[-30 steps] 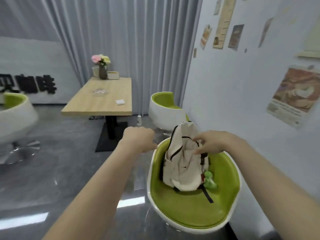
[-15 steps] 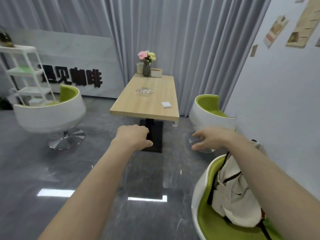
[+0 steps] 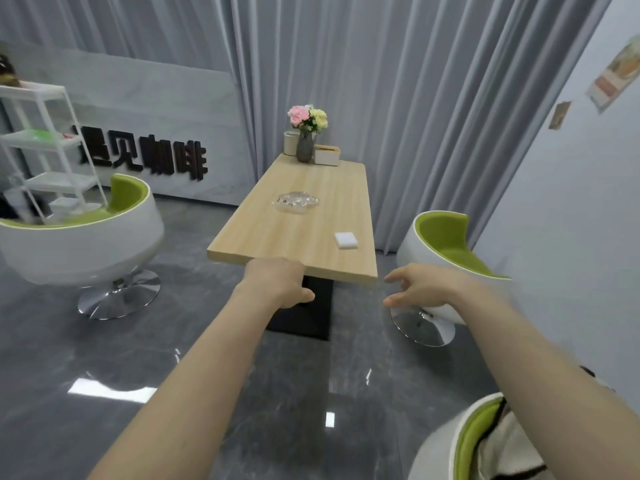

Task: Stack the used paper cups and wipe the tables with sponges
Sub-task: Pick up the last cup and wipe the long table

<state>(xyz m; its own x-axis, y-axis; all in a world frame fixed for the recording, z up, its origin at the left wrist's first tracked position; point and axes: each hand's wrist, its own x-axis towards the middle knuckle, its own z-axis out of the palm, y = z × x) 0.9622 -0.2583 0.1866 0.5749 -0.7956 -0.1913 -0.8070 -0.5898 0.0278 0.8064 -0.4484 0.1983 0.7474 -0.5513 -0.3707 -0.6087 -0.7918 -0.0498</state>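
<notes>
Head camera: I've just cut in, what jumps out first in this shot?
Two bare forearms reach forward, the left hand curled and holding nothing, the right hand loosely open, both short of the wooden table at centre. On it sit a white sponge near the right front corner, a clear glass dish mid-table and a flower vase at the far end. Green-and-white tub chairs flank it.

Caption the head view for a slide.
Both hands empty, reaching toward a table with a sponge.
</notes>
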